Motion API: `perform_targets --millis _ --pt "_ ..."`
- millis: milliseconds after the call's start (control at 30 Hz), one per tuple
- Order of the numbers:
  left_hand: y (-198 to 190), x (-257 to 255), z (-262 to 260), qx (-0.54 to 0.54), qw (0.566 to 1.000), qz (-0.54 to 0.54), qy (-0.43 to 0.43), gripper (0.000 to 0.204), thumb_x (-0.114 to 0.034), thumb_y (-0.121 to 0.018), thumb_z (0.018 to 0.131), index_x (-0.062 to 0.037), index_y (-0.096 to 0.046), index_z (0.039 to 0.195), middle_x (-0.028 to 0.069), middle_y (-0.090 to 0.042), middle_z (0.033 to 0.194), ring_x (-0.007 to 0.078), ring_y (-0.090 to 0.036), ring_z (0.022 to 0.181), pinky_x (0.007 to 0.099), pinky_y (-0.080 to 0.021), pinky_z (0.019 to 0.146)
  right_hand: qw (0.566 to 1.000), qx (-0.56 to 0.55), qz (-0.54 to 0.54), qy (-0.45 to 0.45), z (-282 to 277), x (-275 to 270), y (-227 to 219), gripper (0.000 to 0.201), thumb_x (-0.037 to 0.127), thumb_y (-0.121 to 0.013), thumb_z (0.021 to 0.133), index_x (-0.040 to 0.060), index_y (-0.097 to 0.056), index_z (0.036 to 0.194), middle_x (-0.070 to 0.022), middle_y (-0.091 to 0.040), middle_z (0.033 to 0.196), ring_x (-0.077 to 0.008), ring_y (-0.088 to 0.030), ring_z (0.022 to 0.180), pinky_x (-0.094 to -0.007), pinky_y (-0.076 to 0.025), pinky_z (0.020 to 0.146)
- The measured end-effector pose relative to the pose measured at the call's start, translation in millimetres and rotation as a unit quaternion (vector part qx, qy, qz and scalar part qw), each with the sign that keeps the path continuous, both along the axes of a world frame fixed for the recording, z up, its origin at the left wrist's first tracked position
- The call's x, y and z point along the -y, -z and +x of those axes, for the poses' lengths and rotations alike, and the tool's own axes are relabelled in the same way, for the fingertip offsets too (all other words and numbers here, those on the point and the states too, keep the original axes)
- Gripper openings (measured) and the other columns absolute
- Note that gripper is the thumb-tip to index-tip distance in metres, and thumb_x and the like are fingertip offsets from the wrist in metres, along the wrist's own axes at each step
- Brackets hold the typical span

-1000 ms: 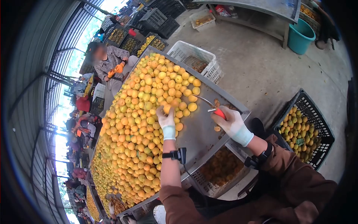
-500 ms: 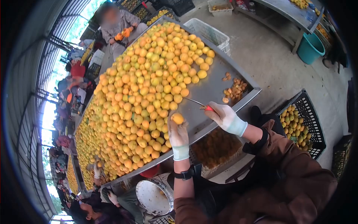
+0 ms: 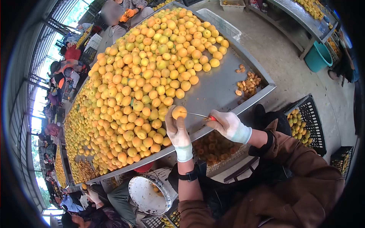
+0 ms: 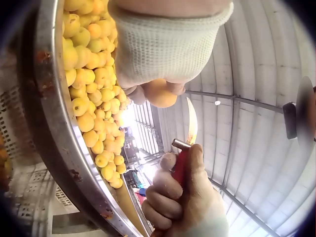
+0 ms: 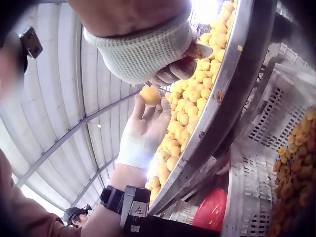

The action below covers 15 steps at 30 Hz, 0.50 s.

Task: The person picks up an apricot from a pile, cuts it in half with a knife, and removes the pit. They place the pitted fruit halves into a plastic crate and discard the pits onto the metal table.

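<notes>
My left hand (image 3: 178,133) holds a single orange-yellow apricot (image 3: 179,111) between thumb and fingers, over the near edge of the metal table. A red-handled knife (image 4: 191,121) with a slim curved blade is gripped in my right hand (image 3: 230,128). In the head view the blade's tip reaches the apricot's right side. Both hands wear pale knitted gloves. The right wrist view shows the apricot at the left hand's fingertips, with the right glove partly hiding the knife. A large heap of apricots (image 3: 140,83) covers the table's left and far parts.
Small brown pits (image 3: 249,84) lie by the right corner of the metal table (image 3: 213,83). Beneath its edge stands a crate of orange pieces (image 3: 216,150). A white bucket (image 3: 150,195) is at lower left, a black crate (image 3: 316,129) at right. Other people sit along the left.
My left hand has picked an apricot from the heap and drawn it back toward me. The knife blade has come from over the heap to the apricot. The view has shifted.
</notes>
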<state>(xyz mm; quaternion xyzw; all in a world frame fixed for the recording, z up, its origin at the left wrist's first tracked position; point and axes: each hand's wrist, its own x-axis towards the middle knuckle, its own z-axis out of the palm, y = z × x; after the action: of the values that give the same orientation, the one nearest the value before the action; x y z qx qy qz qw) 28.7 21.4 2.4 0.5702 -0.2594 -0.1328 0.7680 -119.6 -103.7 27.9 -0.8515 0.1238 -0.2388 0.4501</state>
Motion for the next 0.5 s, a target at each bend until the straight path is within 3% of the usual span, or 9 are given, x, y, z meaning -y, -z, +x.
perform_targets --millis 500 --pt "1 3 -11 0.096 0.990 0.091 -0.050 0.051 -0.026 -0.062 0.096 0.0071 -0.046 0.131 0.0140 -0.055 0.126 0.0215 -0.052 0.115 0.0343 -0.038 0.103 0.994 -0.073 -0.071 0.043 -3 -5 9 0.031 0.036 -0.055 0.095 0.0052 -0.051 0.093 -0.0150 -0.062 0.066 -0.0371 -0.063 0.063 -0.0446 -0.050 0.053"
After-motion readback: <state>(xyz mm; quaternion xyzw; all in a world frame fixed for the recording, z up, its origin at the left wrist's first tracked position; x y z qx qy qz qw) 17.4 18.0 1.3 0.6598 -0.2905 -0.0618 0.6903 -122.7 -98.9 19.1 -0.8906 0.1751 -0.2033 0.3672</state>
